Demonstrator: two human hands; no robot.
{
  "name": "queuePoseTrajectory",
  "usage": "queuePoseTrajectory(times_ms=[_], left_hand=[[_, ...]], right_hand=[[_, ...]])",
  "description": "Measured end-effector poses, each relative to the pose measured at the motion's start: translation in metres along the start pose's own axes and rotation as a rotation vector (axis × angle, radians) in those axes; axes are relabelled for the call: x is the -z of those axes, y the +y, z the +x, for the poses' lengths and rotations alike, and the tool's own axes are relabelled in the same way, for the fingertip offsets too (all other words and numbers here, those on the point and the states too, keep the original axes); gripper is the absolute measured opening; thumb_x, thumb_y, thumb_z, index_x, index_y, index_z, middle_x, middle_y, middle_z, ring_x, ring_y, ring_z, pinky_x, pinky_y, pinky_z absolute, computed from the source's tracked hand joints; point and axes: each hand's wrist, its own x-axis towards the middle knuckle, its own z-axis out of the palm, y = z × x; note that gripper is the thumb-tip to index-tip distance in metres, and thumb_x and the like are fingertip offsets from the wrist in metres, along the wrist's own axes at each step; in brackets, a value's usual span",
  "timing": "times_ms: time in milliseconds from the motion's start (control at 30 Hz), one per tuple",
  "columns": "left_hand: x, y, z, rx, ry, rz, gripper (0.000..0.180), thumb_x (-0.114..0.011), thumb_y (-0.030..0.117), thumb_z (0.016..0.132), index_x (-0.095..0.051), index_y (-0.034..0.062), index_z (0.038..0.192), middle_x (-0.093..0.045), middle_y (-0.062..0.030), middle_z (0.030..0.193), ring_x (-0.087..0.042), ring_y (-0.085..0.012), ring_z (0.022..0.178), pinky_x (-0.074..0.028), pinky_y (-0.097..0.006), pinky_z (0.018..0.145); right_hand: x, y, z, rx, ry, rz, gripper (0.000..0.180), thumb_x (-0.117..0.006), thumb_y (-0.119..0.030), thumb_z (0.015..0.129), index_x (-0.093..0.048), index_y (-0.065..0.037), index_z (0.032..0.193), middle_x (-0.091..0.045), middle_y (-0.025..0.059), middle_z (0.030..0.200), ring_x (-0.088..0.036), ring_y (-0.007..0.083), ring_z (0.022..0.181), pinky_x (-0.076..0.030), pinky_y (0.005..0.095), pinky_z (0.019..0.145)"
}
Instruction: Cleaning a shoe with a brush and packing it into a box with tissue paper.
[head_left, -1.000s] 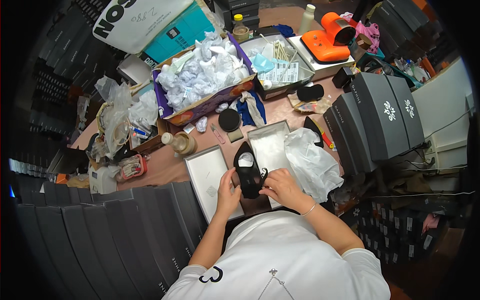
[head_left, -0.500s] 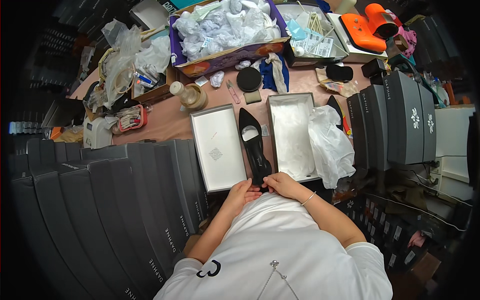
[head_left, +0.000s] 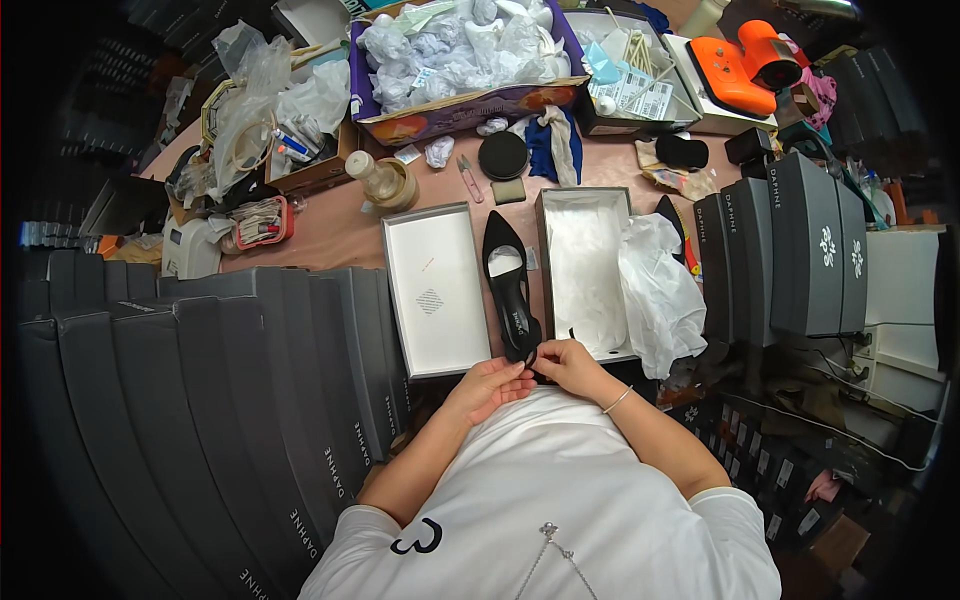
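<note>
A black pointed shoe [head_left: 513, 300] lies toe away from me between a white-lined box lid [head_left: 437, 295] and an open shoebox [head_left: 588, 275]. White stuffing shows in its toe. My left hand [head_left: 492, 388] is closed at the heel end, thumb and fingers on the shoe. Just right of the heel, my right hand [head_left: 572, 368] pinches a thin black strap, whose end pokes up above the fingers. What the strap joins at the heel is too small to tell. White tissue paper [head_left: 660, 295] spills over the shoebox's right side.
Grey shoeboxes stand in a row [head_left: 230, 370] at left and in a stack [head_left: 805, 245] at right. Behind are a glue bottle [head_left: 380, 182], pink snips [head_left: 469, 180], a round black tin [head_left: 502, 156] and a carton of crumpled paper [head_left: 465, 105]. Another black shoe [head_left: 672, 215] is partly hidden.
Both hands have shifted slightly at the heel, the right one a little to the right. A black strap end now sticks up above the right fingers.
</note>
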Motion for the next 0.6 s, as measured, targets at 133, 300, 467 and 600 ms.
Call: queuePoseTrajectory(times_ms=[133, 300, 467, 600], left_hand=[[-0.005, -0.003, 0.0, -0.001, 0.061, -0.08, 0.015, -0.061, 0.013, 0.091, -0.057, 0.0018, 0.1, -0.063, -0.0109, 0.096, -0.065, -0.0202, 0.088, -0.055, -0.032, 0.077], [0.007, -0.012, 0.005, -0.032, 0.076, -0.156, 0.01, -0.059, 0.005, 0.089, -0.06, 0.0021, 0.098, -0.063, -0.0082, 0.088, -0.064, -0.019, 0.081, -0.055, -0.034, 0.078], [0.028, -0.005, 0.008, 0.005, -0.011, -0.032, 0.011, -0.062, 0.01, 0.09, -0.062, 0.002, 0.097, -0.062, -0.0057, 0.086, -0.061, -0.0161, 0.076, -0.054, -0.035, 0.08], [0.024, 0.004, 0.007, 0.103, 0.007, 0.012, 0.014, -0.063, 0.013, 0.09, -0.062, 0.0024, 0.098, -0.062, -0.0049, 0.088, -0.06, -0.0152, 0.077, -0.053, -0.036, 0.083]], right_hand=[[-0.01, 0.007, 0.0, -0.033, 0.012, 0.234, 0.019, -0.057, -0.013, 0.091, -0.065, 0.003, 0.083, -0.058, -0.0005, 0.066, -0.048, 0.0082, 0.06, -0.044, 0.0258, 0.057], [-0.003, 0.002, 0.001, -0.311, -0.093, 0.49, 0.017, -0.057, -0.013, 0.092, -0.066, 0.0, 0.085, -0.058, -0.0008, 0.069, -0.05, 0.0056, 0.062, -0.042, 0.0216, 0.055], [-0.003, -0.005, 0.002, -0.25, -0.078, 0.42, 0.011, -0.059, -0.008, 0.088, -0.066, 0.0, 0.088, -0.06, -0.0009, 0.072, -0.052, 0.0049, 0.065, -0.043, 0.02, 0.057], [-0.002, -0.012, 0.001, -0.162, -0.007, 0.236, 0.009, -0.06, -0.004, 0.085, -0.067, 0.001, 0.088, -0.062, -0.0003, 0.076, -0.053, 0.0055, 0.067, -0.044, 0.0207, 0.061]])
